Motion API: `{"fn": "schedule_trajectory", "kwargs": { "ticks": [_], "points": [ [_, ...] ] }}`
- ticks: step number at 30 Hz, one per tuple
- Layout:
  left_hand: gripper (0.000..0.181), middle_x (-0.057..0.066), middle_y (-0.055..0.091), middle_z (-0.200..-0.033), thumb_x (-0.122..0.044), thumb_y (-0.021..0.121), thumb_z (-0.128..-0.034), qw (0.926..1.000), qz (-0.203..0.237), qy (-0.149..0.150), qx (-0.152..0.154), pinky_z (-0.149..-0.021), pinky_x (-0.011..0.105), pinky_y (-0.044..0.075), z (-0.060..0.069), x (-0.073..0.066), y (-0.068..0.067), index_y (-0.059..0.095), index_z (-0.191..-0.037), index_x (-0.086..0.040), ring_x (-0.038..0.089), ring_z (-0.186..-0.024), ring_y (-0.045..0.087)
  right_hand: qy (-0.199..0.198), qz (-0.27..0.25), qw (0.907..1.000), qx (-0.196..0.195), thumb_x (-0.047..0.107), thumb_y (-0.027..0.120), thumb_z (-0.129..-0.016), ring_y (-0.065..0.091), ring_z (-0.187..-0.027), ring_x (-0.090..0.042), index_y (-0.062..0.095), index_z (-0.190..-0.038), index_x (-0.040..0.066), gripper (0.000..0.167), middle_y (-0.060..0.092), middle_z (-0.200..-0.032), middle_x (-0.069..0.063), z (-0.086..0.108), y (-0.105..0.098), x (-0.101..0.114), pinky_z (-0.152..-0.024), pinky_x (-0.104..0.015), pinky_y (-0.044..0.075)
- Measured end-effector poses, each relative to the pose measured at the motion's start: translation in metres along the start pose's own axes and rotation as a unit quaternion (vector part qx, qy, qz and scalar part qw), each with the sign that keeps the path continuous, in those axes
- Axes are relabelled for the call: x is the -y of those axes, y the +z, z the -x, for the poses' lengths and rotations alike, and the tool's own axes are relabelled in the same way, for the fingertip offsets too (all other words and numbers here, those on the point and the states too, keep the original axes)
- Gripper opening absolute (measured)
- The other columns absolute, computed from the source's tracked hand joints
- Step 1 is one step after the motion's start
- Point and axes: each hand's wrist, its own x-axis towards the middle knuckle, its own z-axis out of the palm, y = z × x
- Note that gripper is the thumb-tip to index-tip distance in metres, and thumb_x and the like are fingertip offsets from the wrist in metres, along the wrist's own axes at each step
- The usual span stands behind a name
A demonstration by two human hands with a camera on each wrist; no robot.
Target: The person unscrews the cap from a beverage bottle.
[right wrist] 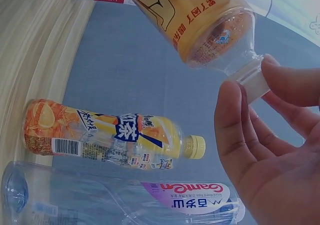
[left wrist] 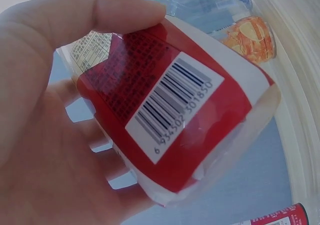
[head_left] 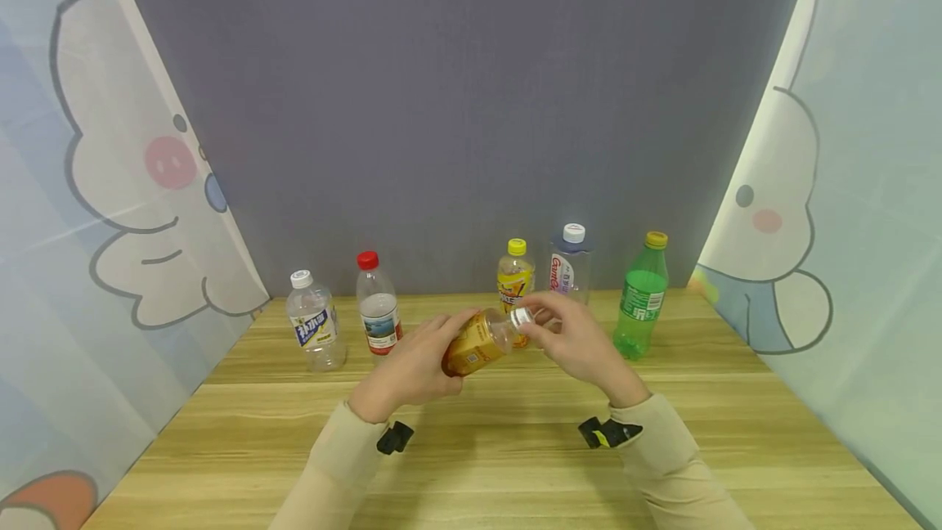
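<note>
Tilted above the table, a clear plastic bottle with a gold label lies in the grip of my left hand. Its red label side with a barcode faces the left wrist view, where the thumb crosses the label and the fingers wrap behind. My right hand pinches the bottle's white cap between thumb and fingertips. The cap sits at the bottle neck; whether it is loose I cannot tell. Behind the hands stands a yellow-capped tea bottle, partly hidden in the head view.
Along the back of the wooden table stand a white-capped bottle, a red-capped bottle, a large clear water bottle and a green bottle. A grey panel rises behind them, with printed curtains at both sides.
</note>
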Motion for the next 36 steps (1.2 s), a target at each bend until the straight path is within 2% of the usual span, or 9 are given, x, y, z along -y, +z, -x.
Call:
{"fn": "schedule_trajectory", "kwargs": {
  "ticks": [3, 6, 9, 11, 13, 17, 20, 29, 36],
  "points": [
    [0.097, 0.010, 0.056, -0.137, -0.017, 0.088, -0.0737, 1.0000, 0.000, 0.001, 0.001, -0.090, 0.048, 0.049, 0.0001, 0.0004, -0.0003, 0.037, -0.157, -0.023, 0.027, -0.110, 0.057, -0.008, -0.011, 0.9999, 0.000, 0.011, 0.074, -0.093, 0.066, -0.090, -0.019, 0.067, -0.124, 0.004, 0.033, 0.068, -0.109, -0.008, 0.0003, -0.0003, -0.0001, -0.078, -0.037, 0.057],
    [0.097, 0.011, 0.056, -0.136, -0.016, 0.087, -0.0738, 1.0000, 0.005, 0.004, 0.000, -0.089, 0.049, 0.050, 0.0000, 0.0002, -0.0005, 0.037, -0.157, -0.022, 0.028, -0.110, 0.057, 0.001, -0.014, 0.9999, -0.002, 0.019, 0.074, -0.095, 0.066, -0.091, -0.020, 0.065, -0.130, 0.006, 0.039, 0.069, -0.115, -0.010, 0.0000, 0.0001, -0.0005, -0.079, -0.039, 0.057],
    [0.097, 0.011, 0.057, -0.134, -0.016, 0.087, -0.0742, 1.0000, 0.005, 0.006, 0.001, -0.089, 0.049, 0.050, 0.0000, -0.0002, -0.0008, 0.037, -0.157, -0.021, 0.028, -0.109, 0.057, 0.031, -0.009, 0.9994, -0.006, 0.032, 0.072, -0.096, 0.066, -0.092, -0.021, 0.061, -0.137, 0.008, 0.049, 0.069, -0.118, -0.012, -0.0008, 0.0014, -0.0009, -0.078, -0.039, 0.056],
    [0.097, 0.011, 0.057, -0.133, -0.016, 0.087, -0.0743, 1.0000, 0.002, 0.008, 0.002, -0.089, 0.048, 0.050, 0.0002, -0.0005, -0.0007, 0.037, -0.157, -0.022, 0.028, -0.109, 0.057, 0.062, -0.011, 0.9980, -0.012, 0.038, 0.069, -0.097, 0.065, -0.088, -0.020, 0.060, -0.137, 0.007, 0.051, 0.069, -0.112, -0.010, -0.0009, 0.0021, -0.0011, -0.072, -0.037, 0.056],
    [0.097, 0.010, 0.057, -0.132, -0.016, 0.087, -0.0740, 1.0000, 0.000, 0.009, 0.001, -0.089, 0.048, 0.050, 0.0003, -0.0006, -0.0007, 0.037, -0.156, -0.023, 0.027, -0.109, 0.057, 0.091, -0.023, 0.9954, -0.021, 0.042, 0.066, -0.099, 0.064, -0.078, -0.021, 0.062, -0.132, 0.005, 0.051, 0.068, -0.098, -0.009, -0.0010, 0.0023, -0.0013, -0.064, -0.035, 0.055],
    [0.096, 0.010, 0.057, -0.132, -0.016, 0.087, -0.0738, 0.9999, -0.001, 0.014, 0.000, -0.089, 0.048, 0.049, 0.0004, -0.0009, -0.0006, 0.037, -0.156, -0.023, 0.027, -0.109, 0.057, 0.117, -0.045, 0.9915, -0.034, 0.047, 0.062, -0.100, 0.055, -0.054, -0.018, 0.071, -0.099, 0.003, 0.044, 0.061, -0.068, -0.009, -0.0007, 0.0015, -0.0014, -0.049, -0.030, 0.047],
    [0.096, 0.011, 0.058, -0.132, -0.015, 0.087, -0.0738, 0.9998, -0.001, 0.018, 0.005, -0.090, 0.048, 0.049, 0.0004, -0.0013, -0.0005, 0.038, -0.156, -0.022, 0.028, -0.109, 0.057, 0.116, -0.043, 0.9919, -0.028, 0.046, 0.062, -0.100, 0.049, -0.047, -0.016, 0.070, -0.084, 0.007, 0.043, 0.058, -0.060, -0.009, -0.0006, 0.0010, -0.0012, -0.045, -0.029, 0.042],
    [0.097, 0.011, 0.057, -0.133, -0.012, 0.087, -0.0733, 0.9997, 0.005, 0.022, 0.007, -0.090, 0.049, 0.049, 0.0013, -0.0021, 0.0001, 0.038, -0.156, -0.020, 0.029, -0.109, 0.058, 0.093, -0.041, 0.9948, -0.006, 0.034, 0.067, -0.099, 0.056, -0.055, -0.017, 0.073, -0.103, 0.004, 0.031, 0.062, -0.068, -0.008, -0.0003, -0.0013, -0.0008, -0.049, -0.029, 0.047],
    [0.096, 0.011, 0.058, -0.130, -0.013, 0.087, -0.0736, 0.9998, 0.006, 0.016, 0.006, -0.089, 0.048, 0.049, 0.0012, -0.0014, -0.0001, 0.038, -0.156, -0.020, 0.028, -0.107, 0.057, 0.069, -0.035, 0.9970, 0.010, 0.029, 0.067, -0.100, 0.063, -0.070, -0.021, 0.070, -0.112, 0.004, 0.028, 0.068, -0.087, -0.004, 0.0011, -0.0033, -0.0016, -0.059, -0.032, 0.056]
  ]
}}
